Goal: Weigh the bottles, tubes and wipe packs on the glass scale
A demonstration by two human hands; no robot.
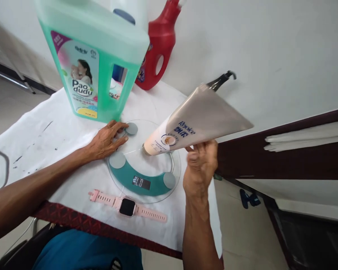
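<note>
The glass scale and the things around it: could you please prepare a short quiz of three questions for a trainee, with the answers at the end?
1. Multiple choice. Relative to the scale, where does the pink watch lie?
A) Beyond its far side
B) By its near side
C) To its right

2. True or false? The left hand holds the Rejoice tube.

3. Fill in the gap. The label on the green jug reads "Pao ____".

Key:
1. B.
2. False; the right hand has the tube in its grip, while the left hand is at the scale's edge.
3. dudu.
</note>
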